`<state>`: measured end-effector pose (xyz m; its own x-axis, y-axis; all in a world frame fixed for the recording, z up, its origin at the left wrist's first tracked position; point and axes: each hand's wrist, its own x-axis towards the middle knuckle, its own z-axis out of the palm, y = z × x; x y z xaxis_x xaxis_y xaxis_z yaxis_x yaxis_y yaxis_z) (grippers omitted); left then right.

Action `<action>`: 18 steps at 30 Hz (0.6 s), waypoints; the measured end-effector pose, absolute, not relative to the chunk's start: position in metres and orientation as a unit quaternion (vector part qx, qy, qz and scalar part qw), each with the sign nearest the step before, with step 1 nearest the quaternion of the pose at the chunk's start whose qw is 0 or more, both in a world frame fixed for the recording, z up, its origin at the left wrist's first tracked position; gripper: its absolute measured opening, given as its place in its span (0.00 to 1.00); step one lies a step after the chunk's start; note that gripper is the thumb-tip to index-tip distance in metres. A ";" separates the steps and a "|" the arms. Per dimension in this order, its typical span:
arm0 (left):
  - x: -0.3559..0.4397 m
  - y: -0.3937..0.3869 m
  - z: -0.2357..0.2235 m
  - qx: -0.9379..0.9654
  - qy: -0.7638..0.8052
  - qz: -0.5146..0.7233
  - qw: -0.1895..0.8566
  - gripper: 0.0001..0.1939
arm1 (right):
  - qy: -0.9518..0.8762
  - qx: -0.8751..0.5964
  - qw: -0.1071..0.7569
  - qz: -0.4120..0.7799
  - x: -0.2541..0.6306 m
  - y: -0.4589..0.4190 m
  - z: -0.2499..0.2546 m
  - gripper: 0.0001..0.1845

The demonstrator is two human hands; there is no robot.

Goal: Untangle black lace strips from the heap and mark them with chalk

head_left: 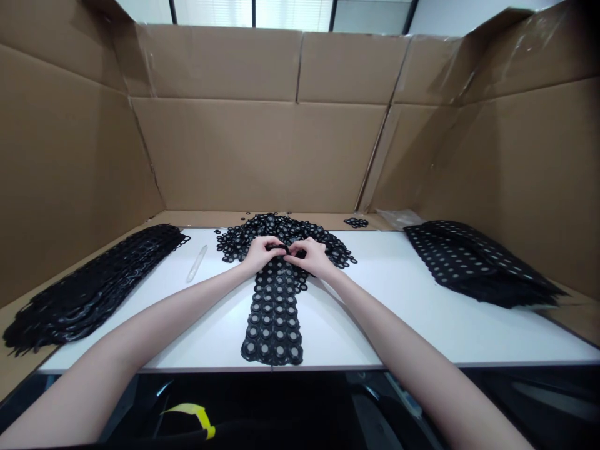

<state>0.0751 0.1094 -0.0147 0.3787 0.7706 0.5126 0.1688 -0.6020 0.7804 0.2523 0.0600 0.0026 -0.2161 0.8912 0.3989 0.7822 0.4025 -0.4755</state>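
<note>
A black strip with rows of round grey-centred spots [274,322] lies lengthwise on the white table, its near end at the front edge. At the strip's far end, my left hand [263,253] pinches a small black piece with thumb and forefinger. My right hand [310,255] closes on the same spot from the other side, its fingertips almost meeting the left ones. The piece between them looks like a black ring or the strip's edge; the fingers partly cover it. Just behind both hands spreads a heap of small black rings [267,224].
To the left lies a thick stack of black perforated strips [94,284]. A pale pen-like tool [197,264] rests beside it. On the right is a pile of black dotted sheets [469,259]. A few rings [356,222] sit at the back. Cardboard walls [253,153] enclose the table [365,312].
</note>
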 end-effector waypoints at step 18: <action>0.070 0.109 -0.013 0.785 0.287 0.443 0.323 0.11 | -0.773 -0.547 0.310 0.084 0.256 0.061 0.002 0.14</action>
<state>0.0705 0.1086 -0.0126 0.4428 0.7377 0.5097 0.1649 -0.6257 0.7624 0.2557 0.0615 0.0021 -0.2089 0.8979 0.3876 0.7931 0.3874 -0.4701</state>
